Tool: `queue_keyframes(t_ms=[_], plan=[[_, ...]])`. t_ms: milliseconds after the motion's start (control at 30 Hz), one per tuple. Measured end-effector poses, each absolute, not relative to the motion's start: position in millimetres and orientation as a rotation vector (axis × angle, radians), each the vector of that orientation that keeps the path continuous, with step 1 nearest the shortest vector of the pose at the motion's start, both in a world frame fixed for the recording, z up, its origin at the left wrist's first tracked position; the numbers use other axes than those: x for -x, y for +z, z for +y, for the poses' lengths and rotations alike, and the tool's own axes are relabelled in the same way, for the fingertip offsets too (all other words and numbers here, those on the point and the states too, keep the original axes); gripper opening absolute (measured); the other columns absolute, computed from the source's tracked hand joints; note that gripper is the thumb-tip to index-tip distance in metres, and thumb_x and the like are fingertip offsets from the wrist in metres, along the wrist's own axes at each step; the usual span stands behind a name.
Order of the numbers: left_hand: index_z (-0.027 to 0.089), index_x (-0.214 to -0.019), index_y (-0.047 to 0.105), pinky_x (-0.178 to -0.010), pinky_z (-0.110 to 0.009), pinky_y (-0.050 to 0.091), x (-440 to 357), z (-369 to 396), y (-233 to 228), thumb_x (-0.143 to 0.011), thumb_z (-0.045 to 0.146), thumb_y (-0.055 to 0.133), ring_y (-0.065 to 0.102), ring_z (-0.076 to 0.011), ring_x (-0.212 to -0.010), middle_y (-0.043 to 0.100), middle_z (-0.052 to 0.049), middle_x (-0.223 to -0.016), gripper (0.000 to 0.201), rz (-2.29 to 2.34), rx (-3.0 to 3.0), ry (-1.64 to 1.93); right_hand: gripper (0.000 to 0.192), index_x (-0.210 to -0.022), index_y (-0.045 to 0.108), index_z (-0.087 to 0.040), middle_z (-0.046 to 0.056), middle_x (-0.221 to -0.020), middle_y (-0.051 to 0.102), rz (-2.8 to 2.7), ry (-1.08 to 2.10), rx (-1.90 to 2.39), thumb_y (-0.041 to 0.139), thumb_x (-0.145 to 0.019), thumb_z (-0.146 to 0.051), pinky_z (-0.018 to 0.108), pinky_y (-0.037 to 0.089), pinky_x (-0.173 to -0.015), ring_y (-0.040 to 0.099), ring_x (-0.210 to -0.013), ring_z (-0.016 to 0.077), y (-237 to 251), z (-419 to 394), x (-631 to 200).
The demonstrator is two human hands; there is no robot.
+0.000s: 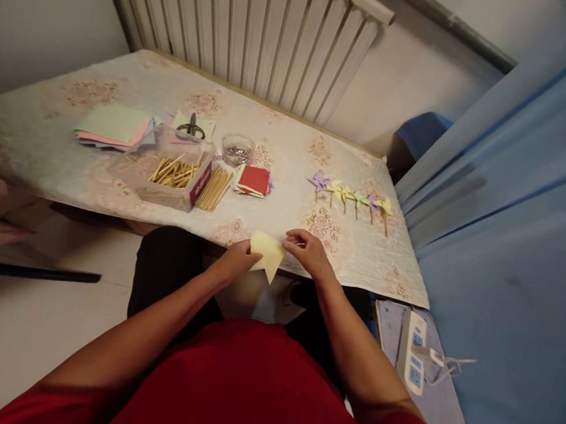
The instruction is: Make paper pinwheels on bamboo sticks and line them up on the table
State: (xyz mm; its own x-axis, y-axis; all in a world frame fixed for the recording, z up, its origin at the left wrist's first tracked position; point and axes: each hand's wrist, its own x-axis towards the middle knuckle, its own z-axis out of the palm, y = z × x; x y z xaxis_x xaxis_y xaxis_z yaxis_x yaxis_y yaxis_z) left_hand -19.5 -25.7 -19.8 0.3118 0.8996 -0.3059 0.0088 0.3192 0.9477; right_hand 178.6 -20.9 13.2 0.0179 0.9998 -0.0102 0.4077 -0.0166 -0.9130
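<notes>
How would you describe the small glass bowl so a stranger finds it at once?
Start at the white radiator, then look down onto the flowered table. The glass bowl stands between the scissors and the red paper squares. It alone is clear, round, holding something glittery.

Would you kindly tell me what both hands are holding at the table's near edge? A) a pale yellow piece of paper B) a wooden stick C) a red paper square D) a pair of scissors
A: the left hand and right hand grip a pale yellow piece of paper between them; the scissors lie far back on the table.
</notes>
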Motion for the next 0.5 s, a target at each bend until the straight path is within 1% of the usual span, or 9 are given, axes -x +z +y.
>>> queue_keyframes(t_ms=[100,167,267,367,500], plan=[[0.016,-0.078,0.07,-0.053,-0.023,0.032,20.5,-24.2,-14.5,-0.06,0.018,0.063,0.052,-0.0145,-0.058,0.066,-0.002,-0.068,0.019,1.052,-1.163,0.71,0.025,-0.082,0.07,-0.016,-0.001,-0.071,0.067,-1.669,1.318,1.472,0.071,-0.067,-0.036,0.023,0.044,-0.061,0.058,-0.064,0.0127,19.3,-19.4,-176.1],[0.017,-0.069,0.069,-0.05,-0.023,0.029,20.8,-23.4,-13.0,-0.057,0.014,0.063,0.049,-0.0136,-0.054,0.063,0.0,-0.062,0.014,1.039,-1.189,0.708,0.021,-0.078,0.071,-0.015,-0.002,-0.065,0.064,-1.727,1.42,1.487,0.07,-0.068,-0.034,0.02,0.038,-0.054,0.053,-0.058,0.0111,17.9,-20.9,-170.7],[0.017,-0.06,0.067,-0.047,-0.022,0.026,22.3,-21.2,-14.4,-0.052,0.01,0.062,0.045,-0.0123,-0.05,0.059,0.002,-0.054,0.012,1.017,-1.22,0.72,0.017,-0.075,0.072,-0.015,-0.004,-0.06,0.061,-1.755,1.465,1.526,0.071,-0.066,-0.03,0.019,0.034,-0.05,0.049,-0.054,0.0101,13.1,-23.6,-163.0],[0.018,-0.06,0.068,-0.047,-0.021,0.028,24.3,-18.7,-16.7,-0.052,0.01,0.061,0.046,-0.0125,-0.05,0.06,0.002,-0.054,0.013,1.008,-1.305,0.719,0.015,-0.074,0.072,-0.014,-0.004,-0.056,0.059,-1.753,1.499,1.538,0.069,-0.066,-0.027,0.019,0.032,-0.049,0.046,-0.052,0.0093,10.7,-25.3,-158.2],[0.017,-0.061,0.069,-0.046,-0.022,0.03,25.3,-17.5,-17.1,-0.054,0.013,0.061,0.05,-0.014,-0.05,0.062,0.0,-0.056,0.011,1.03,-1.371,0.667,0.012,-0.069,0.07,-0.013,-0.005,-0.055,0.056,-1.783,1.425,1.592,0.066,-0.065,-0.024,0.019,0.03,-0.048,0.042,-0.052,0.0085,12.5,-27.0,-154.2]])
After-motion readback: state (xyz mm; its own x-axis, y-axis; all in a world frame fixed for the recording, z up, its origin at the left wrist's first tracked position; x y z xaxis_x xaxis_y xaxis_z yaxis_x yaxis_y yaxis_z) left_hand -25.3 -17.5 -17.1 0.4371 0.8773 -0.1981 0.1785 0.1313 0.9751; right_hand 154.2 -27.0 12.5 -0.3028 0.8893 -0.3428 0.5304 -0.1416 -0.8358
